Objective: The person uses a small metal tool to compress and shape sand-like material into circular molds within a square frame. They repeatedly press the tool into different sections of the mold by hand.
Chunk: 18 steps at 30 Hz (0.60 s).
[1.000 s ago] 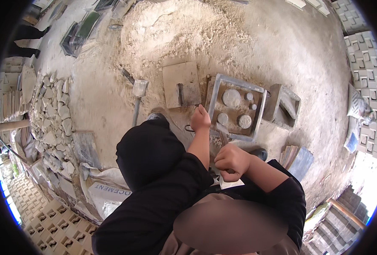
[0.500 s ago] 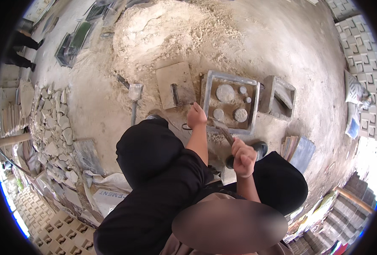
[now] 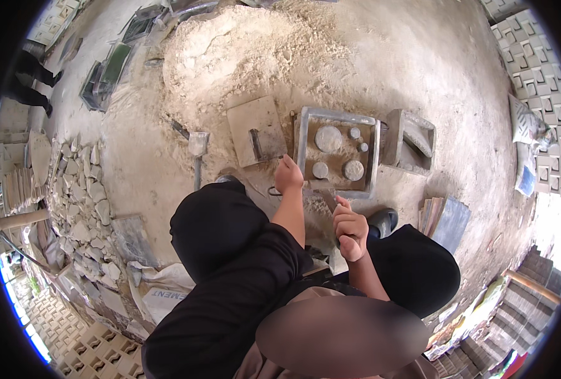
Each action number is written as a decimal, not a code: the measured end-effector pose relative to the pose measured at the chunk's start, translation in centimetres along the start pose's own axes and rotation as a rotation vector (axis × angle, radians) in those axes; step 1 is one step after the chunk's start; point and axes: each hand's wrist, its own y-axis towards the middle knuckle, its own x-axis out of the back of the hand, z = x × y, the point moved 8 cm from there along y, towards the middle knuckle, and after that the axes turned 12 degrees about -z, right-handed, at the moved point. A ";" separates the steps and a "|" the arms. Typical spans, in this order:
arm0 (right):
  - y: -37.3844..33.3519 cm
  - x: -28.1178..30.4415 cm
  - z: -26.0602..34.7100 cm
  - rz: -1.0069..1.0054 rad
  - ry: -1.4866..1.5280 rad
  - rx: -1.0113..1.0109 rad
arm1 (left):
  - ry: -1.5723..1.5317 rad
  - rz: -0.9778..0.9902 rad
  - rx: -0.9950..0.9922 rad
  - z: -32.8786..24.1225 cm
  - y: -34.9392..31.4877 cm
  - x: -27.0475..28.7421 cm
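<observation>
A grey rectangular mould frame (image 3: pixel 376 159) lies on the floor before me, with several round cement-dusted cylinders (image 3: pixel 328 139) standing inside. My left hand (image 3: pixel 288 175) is closed beside the frame's left side, near its near corner; whatever is in its fingers is hidden. My right hand (image 3: pixel 350 230) grips a flat-bladed tool (image 3: pixel 328 200), its blade pointing up and left toward the frame's near edge. The blade's exact kind is hard to make out. Left of the frame lies a square plate (image 3: pixel 272 120) with a dark bar handle (image 3: pixel 256 144) on top.
Beyond the frame rises a heap of pale powder (image 3: pixel 223 50). A shovel (image 3: pixel 197 145) lies to the left, broken stones (image 3: pixel 81 196) farther left. A grey box (image 3: pixel 391 155) stands right of the frame, thin boards (image 3: pixel 450 224) nearer. Another person's legs (image 3: pixel 32 81) show far left.
My right hand has shifted left and slightly up, turning so its fingers show differently around the tool. My left hand stays closed by the frame. The whole view has moved a little.
</observation>
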 end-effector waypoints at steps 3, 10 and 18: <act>0.4 0.7 0.5 -0.063 0.034 -0.023 | 0.020 -0.012 0.013 0.1 0.3 0.2; 0.6 3.0 -0.7 -0.221 0.108 -0.038 | 0.026 -0.009 0.036 0.0 0.1 0.5; 1.1 4.5 -0.5 -0.374 0.073 0.038 | 0.030 0.002 0.019 -0.2 -0.1 0.4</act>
